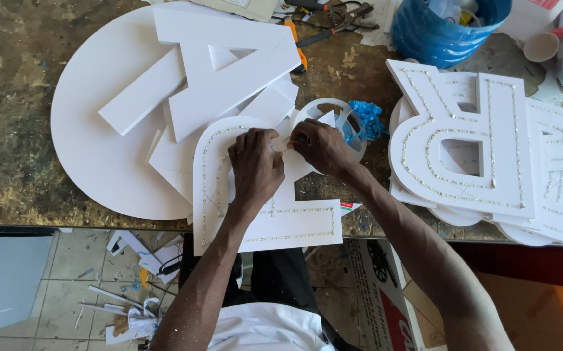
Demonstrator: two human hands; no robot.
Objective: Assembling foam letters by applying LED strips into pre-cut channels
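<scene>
A white foam letter (281, 227) with a row of small lights along its outline lies at the table's front edge. My left hand (254, 164) rests on its upper part, fingers curled and pressing near the lights. My right hand (320, 146) meets it from the right, pinching something small at the letter's top edge; what it pinches is too small to tell. Just behind my hands sits a white spool (340, 112) next to a crumpled blue bag (367, 120).
A large white disc (93, 143) carries loose white foam letters (223, 62) at the left. A stack of lit-outline letters (470, 149) lies at the right. A blue tub (444, 29), clamps and tools (327, 19) stand at the back. Scraps litter the floor (119, 286) below.
</scene>
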